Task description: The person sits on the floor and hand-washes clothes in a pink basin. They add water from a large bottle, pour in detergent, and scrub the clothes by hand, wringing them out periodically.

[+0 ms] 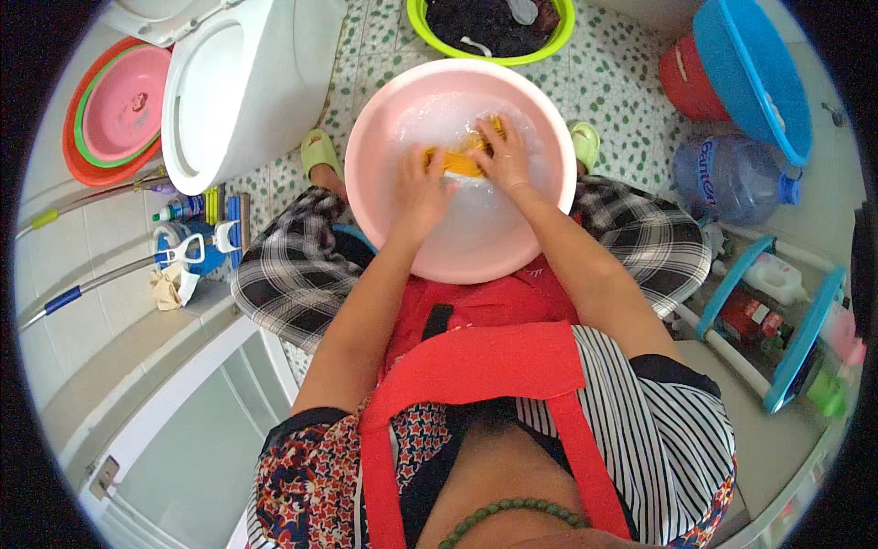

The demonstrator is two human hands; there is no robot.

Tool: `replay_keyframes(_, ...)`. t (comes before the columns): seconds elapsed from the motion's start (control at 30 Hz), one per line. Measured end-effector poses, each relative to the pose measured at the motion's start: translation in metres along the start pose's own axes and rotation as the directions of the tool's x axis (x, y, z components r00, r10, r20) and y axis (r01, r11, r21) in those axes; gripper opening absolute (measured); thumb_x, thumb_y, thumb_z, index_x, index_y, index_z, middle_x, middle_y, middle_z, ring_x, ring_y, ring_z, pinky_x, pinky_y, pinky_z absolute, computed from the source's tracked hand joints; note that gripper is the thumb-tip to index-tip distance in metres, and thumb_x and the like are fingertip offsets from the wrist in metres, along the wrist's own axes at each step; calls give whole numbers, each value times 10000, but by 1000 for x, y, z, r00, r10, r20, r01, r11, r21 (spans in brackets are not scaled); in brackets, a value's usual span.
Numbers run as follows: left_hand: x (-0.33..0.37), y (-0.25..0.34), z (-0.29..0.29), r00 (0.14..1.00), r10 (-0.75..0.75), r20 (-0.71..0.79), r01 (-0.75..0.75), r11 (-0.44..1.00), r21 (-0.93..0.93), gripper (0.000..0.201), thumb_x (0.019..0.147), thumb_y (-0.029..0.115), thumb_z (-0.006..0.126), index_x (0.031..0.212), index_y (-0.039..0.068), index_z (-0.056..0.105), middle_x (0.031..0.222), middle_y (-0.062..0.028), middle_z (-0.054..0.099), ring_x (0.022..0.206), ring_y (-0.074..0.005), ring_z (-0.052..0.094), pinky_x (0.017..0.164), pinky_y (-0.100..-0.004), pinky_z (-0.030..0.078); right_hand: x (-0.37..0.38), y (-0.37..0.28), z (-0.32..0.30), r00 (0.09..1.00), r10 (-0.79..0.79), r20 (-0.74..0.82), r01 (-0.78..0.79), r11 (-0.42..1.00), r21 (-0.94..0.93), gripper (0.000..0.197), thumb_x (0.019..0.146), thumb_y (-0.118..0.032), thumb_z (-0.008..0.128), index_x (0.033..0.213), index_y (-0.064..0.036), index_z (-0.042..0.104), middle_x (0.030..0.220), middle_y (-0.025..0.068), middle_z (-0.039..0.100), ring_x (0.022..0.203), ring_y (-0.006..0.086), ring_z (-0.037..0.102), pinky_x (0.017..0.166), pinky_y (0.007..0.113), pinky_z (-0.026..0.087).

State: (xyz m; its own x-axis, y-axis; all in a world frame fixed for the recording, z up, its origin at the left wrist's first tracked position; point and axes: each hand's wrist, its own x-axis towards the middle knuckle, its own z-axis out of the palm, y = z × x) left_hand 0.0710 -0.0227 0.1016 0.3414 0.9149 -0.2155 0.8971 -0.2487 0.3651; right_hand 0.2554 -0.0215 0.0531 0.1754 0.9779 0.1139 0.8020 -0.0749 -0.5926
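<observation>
partly beneath both hands point(505, 165), yellow cloth point(462, 163) (wet)

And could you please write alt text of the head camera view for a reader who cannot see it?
A person's left hand and right hand touch a yellow cloth in the cloudy water of a pink basin. Beyond it sits a lime-green basin of dark fabric; a white toilet stands to the left, a clear water bottle to the right.
</observation>
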Motion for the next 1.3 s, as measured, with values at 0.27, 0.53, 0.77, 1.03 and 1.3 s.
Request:
replay_keyframes(0.27, 48, -33, 71, 984, 28, 175, -43, 996, 81, 511, 847, 365, 517, 1284, 106, 468, 1384, -182, 348, 1279, -392, 310, 1034, -490, 279, 0, 40, 52, 899, 181, 398, -241, 965, 107, 558, 689, -130, 712, 1218, -122, 537, 1288, 211, 452, 1196, 342, 446, 1007, 383, 365)
replay_keyframes(0.53, 23, 23, -25, 743, -507, 437, 484, -43, -874, 571, 906, 487, 391, 1296, 75, 445, 1239, -189, 490, 1132, -323, 491, 954, -465, 381, 18, -34, -6, 855, 244, 458, -506, 586, 632, 440, 725, -161, 728, 1116, -44, 563, 977, 134, 614, 872, 175, 596, 763, 295, 493)
replay_keyframes(0.77, 30, -23, 8, 896, 106, 430, 427, -470, -773, 395, 964, 314, 362, 1235, 50, 474, 1060, -120, 554, 966, -236, 537, 885, -386, 445, -45, -155, -57, 958, -285, 33, 234, 843, 485, 232, 684, -190, 706, 861, -70, 615, 867, 85, 621, 850, 245, 609, 763, 334, 484)
replay_keyframes(1.03, 3, 12, -3, 897, -160, 413, 287, -500, -817, 341, 935, 281, 453, 1157, 28, 510, 1025, -125, 567, 903, -217, 577, 785, -343, 497, -21, -103, -17, 994, 49, 100, -80, 937, 341, 249, 764, -347, 619, 759, -101, 649, 822, 118, 627, 785, 301, 616, 710, 398, 490)
replay_keyframes(1.3, 15, -4, -20, 918, -293, 267, 271, -26, -962, 462, 935, 309, 454, 1230, -43, 409, 1163, -133, 516, 1014, -235, 565, 832, -363, 490, 22, -21, -29, 966, 255, 42, -258, 960, 109, 332, 811, -413, 588, 877, -93, 648, 938, 121, 618, 871, 292, 595, 767, 414, 467)
